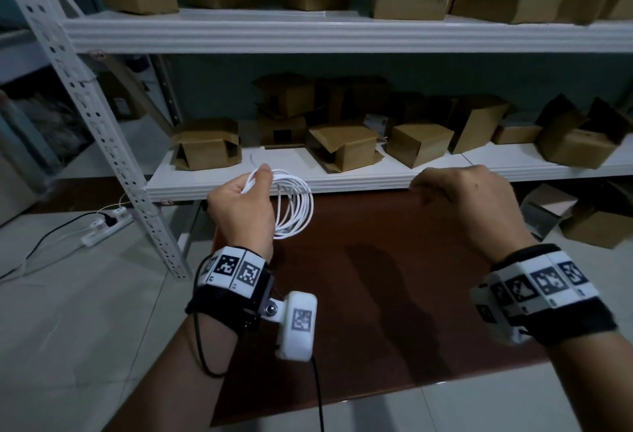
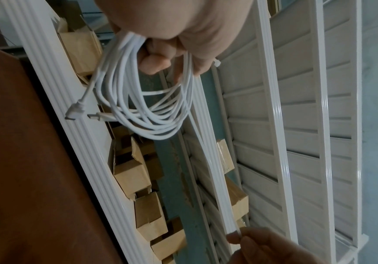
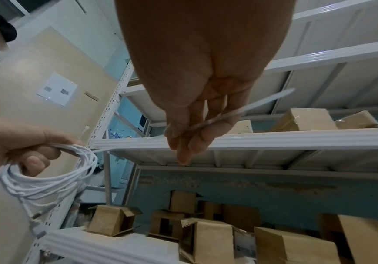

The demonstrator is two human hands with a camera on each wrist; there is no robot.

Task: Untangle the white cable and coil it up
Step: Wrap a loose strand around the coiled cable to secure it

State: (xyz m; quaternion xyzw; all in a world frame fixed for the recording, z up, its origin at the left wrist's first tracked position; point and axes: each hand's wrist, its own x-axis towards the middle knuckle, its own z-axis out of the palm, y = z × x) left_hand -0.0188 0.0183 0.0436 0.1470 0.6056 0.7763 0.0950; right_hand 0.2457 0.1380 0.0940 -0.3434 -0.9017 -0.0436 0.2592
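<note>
Head | left hand (image 1: 241, 205) grips coiled white cable (image 1: 294, 205) | right hand (image 1: 466, 202) pinches its free strand

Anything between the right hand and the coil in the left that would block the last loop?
Nothing visible. The left hand grips the white cable coil, the right hand pinches its free strand, and only open air above the brown table lies between them.
</note>
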